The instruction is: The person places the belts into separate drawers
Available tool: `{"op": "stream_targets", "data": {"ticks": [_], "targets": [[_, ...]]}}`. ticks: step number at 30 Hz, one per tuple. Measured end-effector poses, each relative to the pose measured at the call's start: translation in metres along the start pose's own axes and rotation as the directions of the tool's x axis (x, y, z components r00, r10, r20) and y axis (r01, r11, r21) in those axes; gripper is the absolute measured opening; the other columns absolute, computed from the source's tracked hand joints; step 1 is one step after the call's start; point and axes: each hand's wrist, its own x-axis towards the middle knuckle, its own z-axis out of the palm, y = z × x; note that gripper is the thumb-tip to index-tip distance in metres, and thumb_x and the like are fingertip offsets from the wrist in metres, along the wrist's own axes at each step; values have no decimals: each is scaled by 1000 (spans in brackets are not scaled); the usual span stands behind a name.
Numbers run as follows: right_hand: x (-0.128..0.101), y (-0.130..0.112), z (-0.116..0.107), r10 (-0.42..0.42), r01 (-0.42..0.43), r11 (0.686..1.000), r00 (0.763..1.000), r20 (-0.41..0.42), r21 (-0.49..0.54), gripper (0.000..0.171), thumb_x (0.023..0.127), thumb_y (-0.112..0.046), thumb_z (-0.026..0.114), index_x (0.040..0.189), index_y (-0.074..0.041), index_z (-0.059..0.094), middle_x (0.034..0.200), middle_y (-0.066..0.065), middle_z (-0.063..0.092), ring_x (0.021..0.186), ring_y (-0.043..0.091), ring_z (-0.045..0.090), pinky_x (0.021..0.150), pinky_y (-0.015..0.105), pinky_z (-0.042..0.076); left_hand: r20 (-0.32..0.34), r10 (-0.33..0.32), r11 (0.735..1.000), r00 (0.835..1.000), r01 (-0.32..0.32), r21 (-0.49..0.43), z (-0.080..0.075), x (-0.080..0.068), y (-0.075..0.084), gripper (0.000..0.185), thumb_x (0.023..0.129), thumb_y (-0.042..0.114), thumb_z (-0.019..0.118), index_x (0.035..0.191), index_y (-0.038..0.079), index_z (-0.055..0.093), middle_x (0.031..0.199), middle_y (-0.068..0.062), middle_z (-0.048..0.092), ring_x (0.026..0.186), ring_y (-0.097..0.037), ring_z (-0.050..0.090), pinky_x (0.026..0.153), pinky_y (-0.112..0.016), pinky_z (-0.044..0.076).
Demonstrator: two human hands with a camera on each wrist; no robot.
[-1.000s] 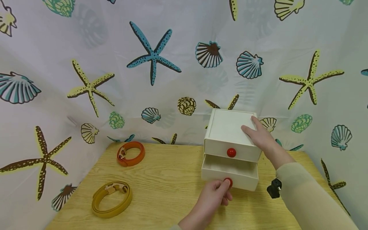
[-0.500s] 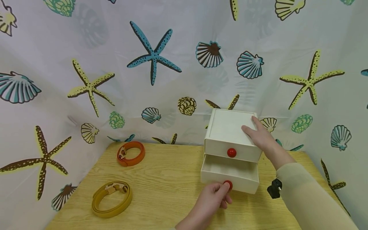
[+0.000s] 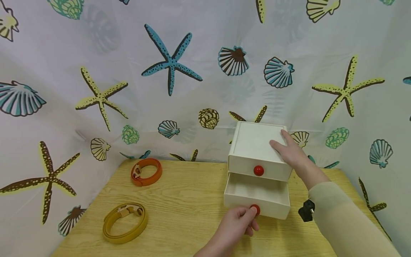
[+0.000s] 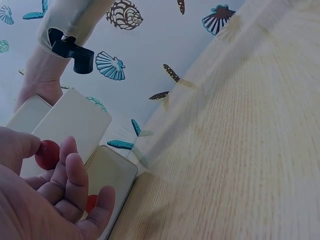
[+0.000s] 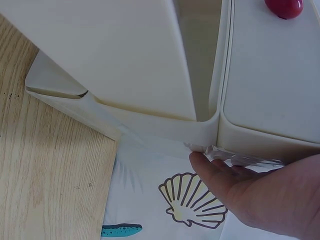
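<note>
"What did the left hand hold?"
"On my feed it pinched the red knob of the lower drawer, jutting from the white cabinet."
"And the right hand?"
"It rested, fingers uncurled, against the cabinet's top and side."

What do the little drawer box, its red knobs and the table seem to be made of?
Drawer box: probably plastic, off-white, fairly matte, with smooth rounded edges. Red knobs: glossy, perhaps plastic or painted wood; the upper one catches a highlight. Table: wood or wood-look laminate, smooth-looking, with visible grain.
</note>
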Motion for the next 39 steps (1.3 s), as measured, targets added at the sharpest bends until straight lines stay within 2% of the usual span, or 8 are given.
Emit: {"op": "stream_targets", "data": {"ticks": [16,23,30,39], "targets": [[-1,0,0,1,-1,1000,1000,2,5,89,115,-51,49,178,-19,-5,183,22,-7,166,52,-1,127,76,10,46,-32,999,998,31,28,-8,-10,3,37,113,32,66,91,3,74,78,-2,74,65,-16,60,77,-33,52],[-1,0,-1,7,-7,1000,1000,9,10,89,115,-52,49,178,-20,-6,183,21,-8,166,51,-2,127,76,10,72,-43,999,996,43,8,-9,-13,4,33,113,29,66,96,2,77,78,-3,73,65,-15,59,73,-30,55],[-1,-1,0,12,-12,1000,1000,8,15,89,116,-51,50,178,-21,-6,183,20,-7,167,50,-2,127,76,9,89,-69,996,994,64,55,-13,-17,6,34,114,30,64,102,2,79,81,-3,74,68,-16,62,73,-31,55],[-3,-1,0,-9,9,1000,1000,8,8,88,116,-49,49,178,-18,-6,183,22,-7,166,51,-2,128,75,9,96,-107,987,990,95,126,-17,-20,4,35,114,33,64,102,5,80,85,-4,78,70,-17,65,78,-35,54]]}}
